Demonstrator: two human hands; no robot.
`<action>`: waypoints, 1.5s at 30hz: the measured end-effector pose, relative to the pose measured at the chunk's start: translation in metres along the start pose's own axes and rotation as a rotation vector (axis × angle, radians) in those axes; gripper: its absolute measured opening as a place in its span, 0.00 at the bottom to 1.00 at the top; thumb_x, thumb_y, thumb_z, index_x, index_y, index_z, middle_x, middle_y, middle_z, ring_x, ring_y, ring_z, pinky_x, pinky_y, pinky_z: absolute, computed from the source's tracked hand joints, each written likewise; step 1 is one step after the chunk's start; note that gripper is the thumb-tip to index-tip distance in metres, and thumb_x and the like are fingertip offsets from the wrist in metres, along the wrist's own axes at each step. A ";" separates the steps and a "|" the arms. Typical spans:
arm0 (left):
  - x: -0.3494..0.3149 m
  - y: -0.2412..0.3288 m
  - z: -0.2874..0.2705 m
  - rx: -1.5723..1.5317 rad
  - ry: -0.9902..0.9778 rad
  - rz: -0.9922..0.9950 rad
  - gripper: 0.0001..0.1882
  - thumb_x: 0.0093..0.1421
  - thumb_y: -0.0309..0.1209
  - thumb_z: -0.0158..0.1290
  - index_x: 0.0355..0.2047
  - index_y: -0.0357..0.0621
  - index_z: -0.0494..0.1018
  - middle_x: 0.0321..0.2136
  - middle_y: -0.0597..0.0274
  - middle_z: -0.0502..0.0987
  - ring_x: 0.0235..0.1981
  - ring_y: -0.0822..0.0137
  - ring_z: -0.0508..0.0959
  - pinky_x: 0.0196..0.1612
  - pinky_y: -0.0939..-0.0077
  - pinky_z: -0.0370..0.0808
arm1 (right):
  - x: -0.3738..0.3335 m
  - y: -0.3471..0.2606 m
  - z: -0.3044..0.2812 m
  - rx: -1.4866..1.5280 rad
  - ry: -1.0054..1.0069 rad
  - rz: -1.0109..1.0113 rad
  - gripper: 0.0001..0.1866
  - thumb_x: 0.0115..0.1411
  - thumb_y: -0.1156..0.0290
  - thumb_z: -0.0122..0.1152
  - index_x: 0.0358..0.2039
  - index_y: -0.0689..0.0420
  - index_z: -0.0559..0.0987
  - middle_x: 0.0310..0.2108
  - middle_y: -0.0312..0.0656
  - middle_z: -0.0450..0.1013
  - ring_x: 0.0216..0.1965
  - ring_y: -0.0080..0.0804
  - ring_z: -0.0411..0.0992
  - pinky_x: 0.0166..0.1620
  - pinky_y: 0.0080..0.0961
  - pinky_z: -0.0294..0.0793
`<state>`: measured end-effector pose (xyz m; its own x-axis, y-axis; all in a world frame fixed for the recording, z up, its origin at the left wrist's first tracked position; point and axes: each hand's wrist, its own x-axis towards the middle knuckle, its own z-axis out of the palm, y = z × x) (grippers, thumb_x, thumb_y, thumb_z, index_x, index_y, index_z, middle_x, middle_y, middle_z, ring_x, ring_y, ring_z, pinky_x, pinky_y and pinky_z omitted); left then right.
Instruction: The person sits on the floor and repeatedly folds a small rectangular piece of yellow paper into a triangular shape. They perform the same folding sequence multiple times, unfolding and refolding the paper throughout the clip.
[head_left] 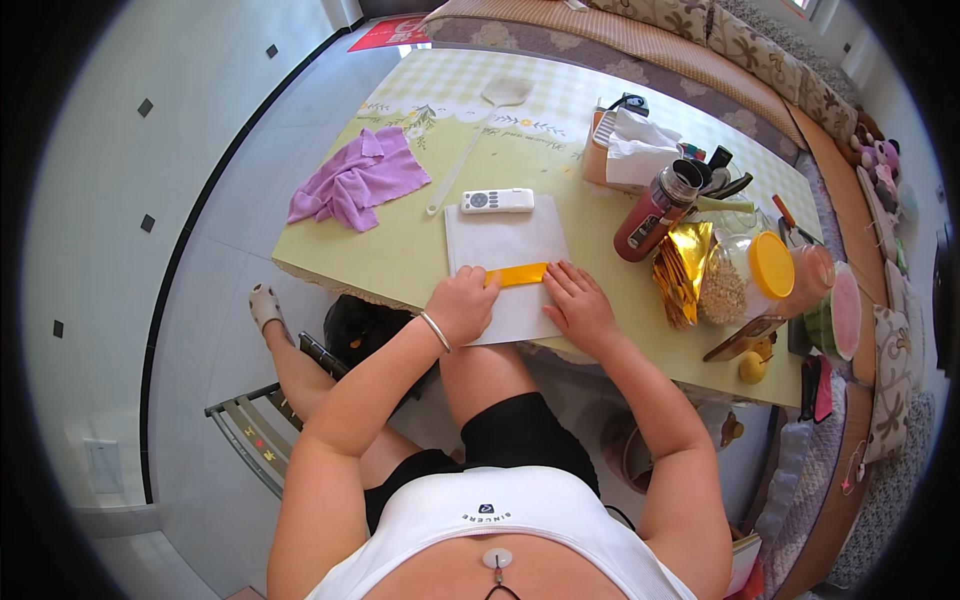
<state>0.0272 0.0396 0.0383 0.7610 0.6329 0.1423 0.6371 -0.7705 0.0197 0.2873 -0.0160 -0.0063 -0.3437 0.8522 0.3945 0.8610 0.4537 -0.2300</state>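
Note:
A folded strip of gold foil paper lies crosswise on a stack of white paper near the table's front edge. My left hand, with a silver bangle at its wrist, is closed at the strip's left end, fingertips pinching it. At the other end my right hand lies with fingers stretched out flat, its tips pressing on the strip and the paper. A white remote control rests on the far part of the white paper. More gold foil sheets are bunched to the right.
A purple cloth and a long-handled fly swatter lie on the left. Along the right stand a tissue box, a red flask, a yellow-lidded jar, a phone, a pear and cut watermelon.

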 end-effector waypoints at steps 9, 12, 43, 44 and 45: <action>0.002 0.012 0.005 0.062 0.018 -0.036 0.30 0.57 0.50 0.61 0.58 0.53 0.76 0.39 0.58 0.71 0.43 0.59 0.72 0.40 0.69 0.75 | 0.001 0.014 -0.004 0.351 0.220 0.450 0.19 0.60 0.72 0.63 0.51 0.63 0.77 0.59 0.54 0.72 0.60 0.51 0.70 0.63 0.39 0.67; 0.004 0.012 0.003 0.055 0.009 -0.031 0.30 0.56 0.49 0.61 0.57 0.51 0.76 0.40 0.58 0.71 0.44 0.58 0.72 0.43 0.68 0.75 | 0.014 0.023 -0.007 0.531 0.241 0.588 0.13 0.57 0.72 0.65 0.43 0.61 0.81 0.58 0.56 0.72 0.58 0.52 0.70 0.62 0.39 0.68; 0.048 0.059 0.004 -0.008 -0.027 -0.095 0.43 0.52 0.62 0.61 0.59 0.43 0.72 0.43 0.55 0.71 0.46 0.58 0.72 0.41 0.68 0.76 | 0.013 0.009 0.011 0.133 -0.135 0.163 0.39 0.67 0.52 0.56 0.72 0.58 0.58 0.72 0.48 0.57 0.74 0.44 0.52 0.74 0.47 0.45; 0.041 0.060 0.007 -0.034 0.038 -0.104 0.41 0.53 0.59 0.62 0.58 0.41 0.73 0.44 0.55 0.72 0.46 0.58 0.73 0.42 0.67 0.77 | 0.005 0.011 0.009 0.044 -0.170 0.173 0.40 0.67 0.50 0.54 0.72 0.58 0.57 0.72 0.48 0.56 0.74 0.43 0.51 0.74 0.47 0.44; 0.035 0.057 0.012 -0.063 0.077 -0.139 0.39 0.54 0.56 0.62 0.58 0.40 0.73 0.44 0.55 0.72 0.47 0.57 0.73 0.43 0.67 0.77 | 0.003 0.012 0.004 -0.046 -0.202 0.179 0.40 0.67 0.48 0.53 0.72 0.59 0.57 0.73 0.47 0.54 0.75 0.42 0.49 0.74 0.47 0.43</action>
<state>0.0920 0.0190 0.0323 0.6528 0.7281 0.2088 0.7250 -0.6805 0.1064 0.2950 -0.0066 -0.0111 -0.2488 0.9545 0.1645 0.9292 0.2832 -0.2374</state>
